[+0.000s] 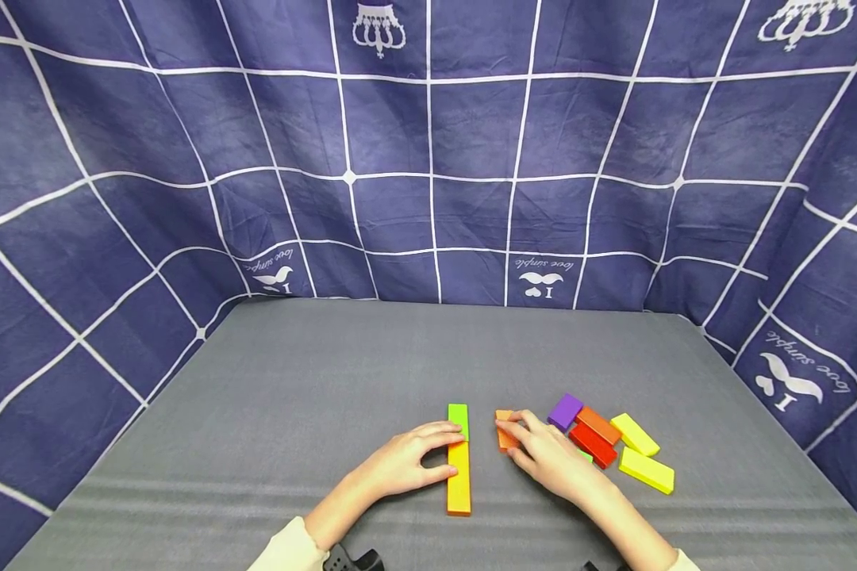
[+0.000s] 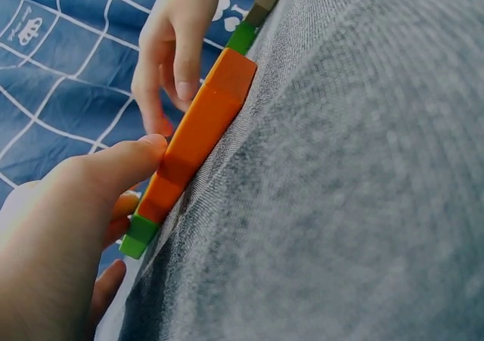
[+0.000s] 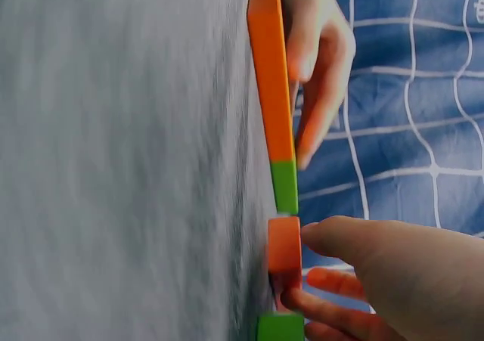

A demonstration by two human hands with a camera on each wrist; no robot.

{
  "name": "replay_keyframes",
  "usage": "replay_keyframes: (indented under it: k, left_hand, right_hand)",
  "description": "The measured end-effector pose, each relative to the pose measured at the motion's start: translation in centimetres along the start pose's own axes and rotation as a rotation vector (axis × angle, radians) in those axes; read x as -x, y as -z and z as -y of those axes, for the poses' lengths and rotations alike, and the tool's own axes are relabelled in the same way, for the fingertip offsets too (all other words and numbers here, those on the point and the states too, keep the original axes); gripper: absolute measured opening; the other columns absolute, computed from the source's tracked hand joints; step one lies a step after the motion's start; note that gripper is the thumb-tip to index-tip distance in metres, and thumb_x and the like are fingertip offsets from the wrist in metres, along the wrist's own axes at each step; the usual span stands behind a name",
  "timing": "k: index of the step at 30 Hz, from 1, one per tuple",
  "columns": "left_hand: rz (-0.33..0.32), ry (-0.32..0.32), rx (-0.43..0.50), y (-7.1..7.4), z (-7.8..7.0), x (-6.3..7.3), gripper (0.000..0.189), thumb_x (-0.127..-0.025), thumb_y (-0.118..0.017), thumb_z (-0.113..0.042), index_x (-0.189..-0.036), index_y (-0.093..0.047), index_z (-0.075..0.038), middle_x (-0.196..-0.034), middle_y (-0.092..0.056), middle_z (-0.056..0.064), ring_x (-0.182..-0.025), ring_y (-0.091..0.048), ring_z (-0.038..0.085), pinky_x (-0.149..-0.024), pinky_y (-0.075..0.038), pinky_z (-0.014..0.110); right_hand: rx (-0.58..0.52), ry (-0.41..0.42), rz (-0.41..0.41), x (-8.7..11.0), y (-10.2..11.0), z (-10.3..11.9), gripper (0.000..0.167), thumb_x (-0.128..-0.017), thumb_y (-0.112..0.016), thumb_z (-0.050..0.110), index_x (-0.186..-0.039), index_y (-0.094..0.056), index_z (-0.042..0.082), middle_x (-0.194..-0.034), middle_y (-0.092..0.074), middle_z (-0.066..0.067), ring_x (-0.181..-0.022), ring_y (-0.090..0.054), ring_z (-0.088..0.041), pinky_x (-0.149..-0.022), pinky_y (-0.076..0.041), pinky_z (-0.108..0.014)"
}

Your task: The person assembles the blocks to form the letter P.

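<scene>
A green block (image 1: 458,416) and a longer yellow-orange piece (image 1: 459,492) lie end to end, in a straight row running away from me. My left hand (image 1: 407,460) rests against the left side of this row, its fingertips over the green block and its thumb at the orange piece. To the right of the row, my right hand (image 1: 553,456) pinches a separate orange block (image 1: 504,438), fingers toward its far part and thumb at its near end. In the right wrist view, that orange block (image 3: 284,243) sits low on the cloth, partly covered by the fingers.
Right of my right hand lie loose blocks: purple (image 1: 566,411), orange-red (image 1: 598,426), red (image 1: 593,445) and two yellow, one (image 1: 635,434) behind the other (image 1: 647,470). A green block (image 1: 586,456) is mostly hidden by the hand. A blue gridded curtain (image 1: 471,214) stands behind the grey tabletop (image 1: 314,365).
</scene>
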State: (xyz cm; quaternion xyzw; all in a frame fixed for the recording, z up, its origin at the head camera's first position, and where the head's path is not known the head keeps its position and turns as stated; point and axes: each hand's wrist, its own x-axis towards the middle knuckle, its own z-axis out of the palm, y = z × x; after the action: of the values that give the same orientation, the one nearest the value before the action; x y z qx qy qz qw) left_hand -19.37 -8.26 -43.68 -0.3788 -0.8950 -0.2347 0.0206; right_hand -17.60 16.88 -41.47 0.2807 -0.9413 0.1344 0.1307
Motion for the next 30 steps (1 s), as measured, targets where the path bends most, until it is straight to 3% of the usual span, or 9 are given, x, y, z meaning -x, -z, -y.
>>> replay_keyframes:
  k: [7, 14, 20, 30]
  left_hand:
    - [-0.004, -0.021, -0.036, -0.1, 0.0, 0.0, 0.047, -0.086, -0.058, -0.039, -0.128, -0.053, -0.019, -0.132, -0.051, -0.007, -0.125, -0.045, 0.011, -0.103, -0.039, 0.031]
    - [0.006, -0.008, -0.022, 0.2, -0.1, 0.2, 0.045, -0.086, -0.058, -0.038, -0.126, -0.055, -0.019, -0.132, -0.050, -0.007, -0.125, -0.045, 0.011, -0.101, -0.041, 0.032]
    - [0.019, 0.043, 0.007, 0.2, -0.3, 0.3, 0.044, -0.085, -0.058, -0.040, -0.126, -0.056, -0.022, -0.134, -0.046, -0.009, -0.126, -0.042, 0.011, -0.101, -0.041, 0.033]
    - [0.012, 0.042, 0.027, 0.0, -0.1, 0.0, 0.045, -0.085, -0.058, -0.040, -0.126, -0.055, -0.021, -0.134, -0.046, -0.009, -0.129, -0.040, 0.011, -0.103, -0.039, 0.031]
  right_hand:
    - [-0.062, 0.001, 0.019, -0.3, -0.8, 1.2, 0.031, -0.081, -0.065, 0.013, -0.111, -0.062, 0.012, -0.108, -0.056, -0.003, -0.088, -0.061, -0.022, -0.073, -0.051, -0.041]
    - [-0.130, -0.101, 0.029, -1.2, -1.4, 1.5, 0.031, -0.082, -0.061, 0.008, -0.114, -0.062, 0.007, -0.116, -0.058, -0.009, -0.098, -0.061, -0.027, -0.079, -0.051, -0.042]
    - [-0.173, -0.183, 0.039, -3.0, -1.8, 1.2, 0.033, -0.083, -0.056, 0.003, -0.116, -0.059, 0.001, -0.122, -0.056, -0.013, -0.105, -0.059, -0.031, -0.086, -0.048, -0.045]
    - [-0.211, -0.225, 0.065, -6.8, -2.7, 0.0, 0.038, -0.082, -0.051, 0.000, -0.120, -0.057, 0.001, -0.127, -0.054, -0.015, -0.116, -0.052, -0.033, -0.096, -0.042, -0.047]
